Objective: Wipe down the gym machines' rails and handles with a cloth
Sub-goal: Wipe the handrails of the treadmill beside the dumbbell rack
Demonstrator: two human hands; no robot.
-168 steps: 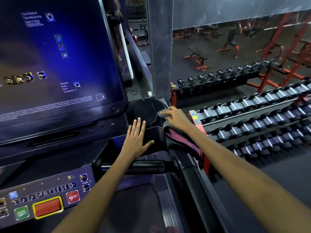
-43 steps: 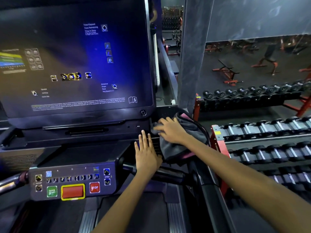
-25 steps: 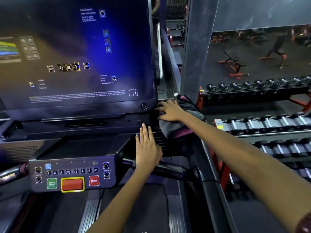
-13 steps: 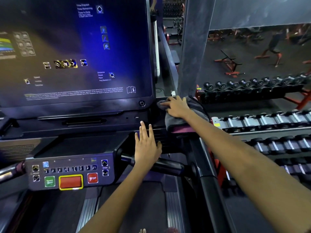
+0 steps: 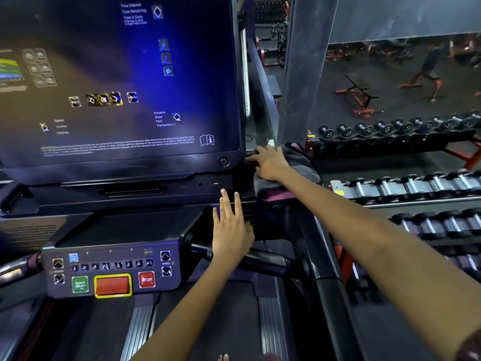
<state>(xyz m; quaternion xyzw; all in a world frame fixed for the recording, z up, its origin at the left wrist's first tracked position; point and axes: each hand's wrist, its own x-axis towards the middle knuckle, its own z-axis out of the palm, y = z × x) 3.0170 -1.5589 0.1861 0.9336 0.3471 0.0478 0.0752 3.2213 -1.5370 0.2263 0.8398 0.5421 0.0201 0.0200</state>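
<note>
1. The left hand (image 5: 232, 230) lies flat on the dark ledge under the screen (image 5: 117, 82), fingers straight and released, holding nothing. It keeps the same place as in the earlier frames, above the front handle (image 5: 263, 260).
2. The right hand (image 5: 270, 162) presses the grey and pink cloth (image 5: 299, 162) on the far right corner of the console, fingers spread over it, not clenched. Since a moment ago it has slid farther and a little left, toward the screen corner.
3. I judge the console corner is nearly wiped; the side rail (image 5: 328, 282) to the right seems not yet done.
</note>
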